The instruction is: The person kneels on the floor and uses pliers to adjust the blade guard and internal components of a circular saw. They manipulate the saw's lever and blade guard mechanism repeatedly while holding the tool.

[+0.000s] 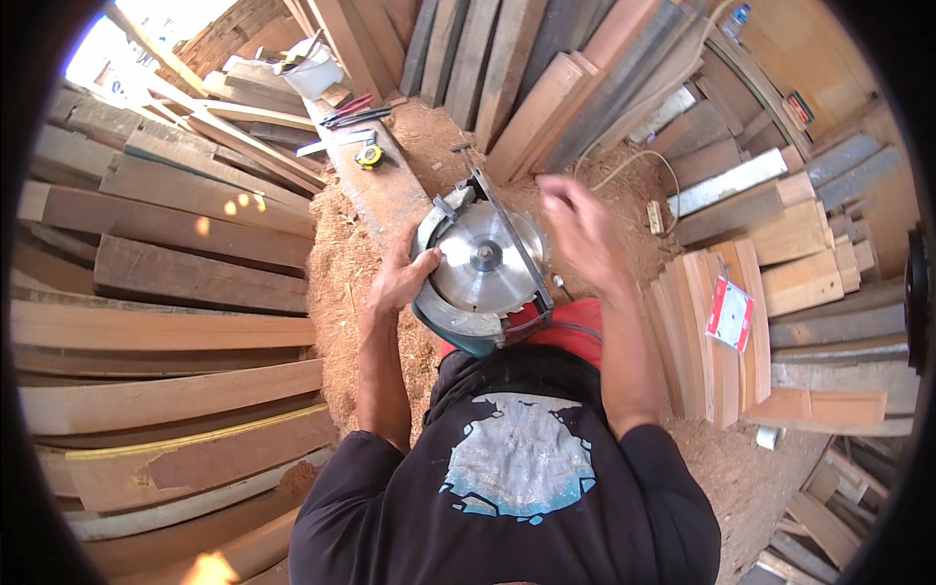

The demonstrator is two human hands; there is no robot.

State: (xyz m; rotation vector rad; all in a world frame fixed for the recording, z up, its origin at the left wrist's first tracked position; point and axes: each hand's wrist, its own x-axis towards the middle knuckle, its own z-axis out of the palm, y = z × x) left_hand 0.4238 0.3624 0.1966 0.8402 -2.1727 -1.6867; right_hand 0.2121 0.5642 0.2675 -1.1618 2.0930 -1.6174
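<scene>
Grasping the circular saw (485, 281), blade-up at the red-clad lap (577, 330), with left hand (398, 283) fingers; with right hand (586, 232) beside it, too blurred to tell whether clenched. Beyond tape measure (370, 156): white bucket (314, 78), seemingly with tools (312, 46) inside; hemmed in by planks (200, 276).

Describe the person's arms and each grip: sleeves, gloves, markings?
Short, plain black sleeves; forearms bare below them, with no cables or wristbands visible. Left grip: a human hand, no glove. Right grip: also ungloved, but blurred, so fine detail can't be read.
</scene>
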